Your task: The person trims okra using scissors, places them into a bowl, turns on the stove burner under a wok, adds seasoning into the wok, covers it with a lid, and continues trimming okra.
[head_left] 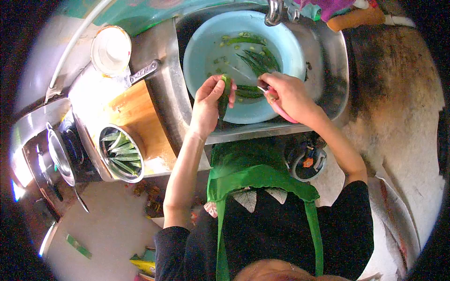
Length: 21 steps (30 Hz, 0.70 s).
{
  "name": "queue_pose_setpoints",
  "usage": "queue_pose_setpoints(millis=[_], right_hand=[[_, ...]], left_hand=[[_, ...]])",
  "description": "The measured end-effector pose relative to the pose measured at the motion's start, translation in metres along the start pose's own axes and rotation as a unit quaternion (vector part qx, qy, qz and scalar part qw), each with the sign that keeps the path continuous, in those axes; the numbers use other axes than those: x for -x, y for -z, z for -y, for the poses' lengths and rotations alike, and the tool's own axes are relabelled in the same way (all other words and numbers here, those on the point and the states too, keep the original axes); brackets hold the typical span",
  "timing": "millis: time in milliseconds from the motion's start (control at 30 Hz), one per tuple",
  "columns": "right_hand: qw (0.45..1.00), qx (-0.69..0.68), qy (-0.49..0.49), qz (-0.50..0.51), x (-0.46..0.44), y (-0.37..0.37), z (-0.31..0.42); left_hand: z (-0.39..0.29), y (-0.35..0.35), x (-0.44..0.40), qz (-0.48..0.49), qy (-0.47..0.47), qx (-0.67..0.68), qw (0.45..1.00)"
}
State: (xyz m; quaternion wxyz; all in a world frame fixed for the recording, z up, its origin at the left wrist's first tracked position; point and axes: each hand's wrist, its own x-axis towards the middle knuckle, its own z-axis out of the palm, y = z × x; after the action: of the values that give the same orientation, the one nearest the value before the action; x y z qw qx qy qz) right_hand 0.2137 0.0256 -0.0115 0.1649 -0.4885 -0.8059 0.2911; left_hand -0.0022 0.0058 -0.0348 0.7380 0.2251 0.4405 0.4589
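Note:
Over the light-blue basin (197, 42), my left hand (207, 97) is closed around a green okra pod (225, 96), held upright between thumb and fingers. To its right, my right hand (288, 91) grips a small pink-handled tool (284, 112). A short pale or metal tip shows by the fingers; whether it is a knife or a peeler I cannot tell. More okra pods (262, 62) and small cut pieces lie in the water in the basin. At lower left, a metal bowl (141, 173) holds several okra pods.
The basin sits in a steel sink (335, 84) under a faucet (274, 13). To the left are a wooden cutting board (152, 136), a knife with a dark handle (146, 71) and a white bowl (110, 49). Farther left is a pan (61, 157).

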Motion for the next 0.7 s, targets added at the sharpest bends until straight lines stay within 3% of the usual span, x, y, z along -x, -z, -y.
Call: queue_pose_setpoints(millis=[300, 700], right_hand=[[0.995, 0.095, 0.025, 0.01, -0.006, 0.011, 0.022], [0.992, 0.061, -0.002, 0.108, -0.001, 0.009, 0.008]], left_hand=[[-0.008, -0.01, 0.01, -0.004, 0.015, -0.037, 0.999], [-0.005, 0.0, 0.009, -0.011, 0.01, -0.125, 0.992]])
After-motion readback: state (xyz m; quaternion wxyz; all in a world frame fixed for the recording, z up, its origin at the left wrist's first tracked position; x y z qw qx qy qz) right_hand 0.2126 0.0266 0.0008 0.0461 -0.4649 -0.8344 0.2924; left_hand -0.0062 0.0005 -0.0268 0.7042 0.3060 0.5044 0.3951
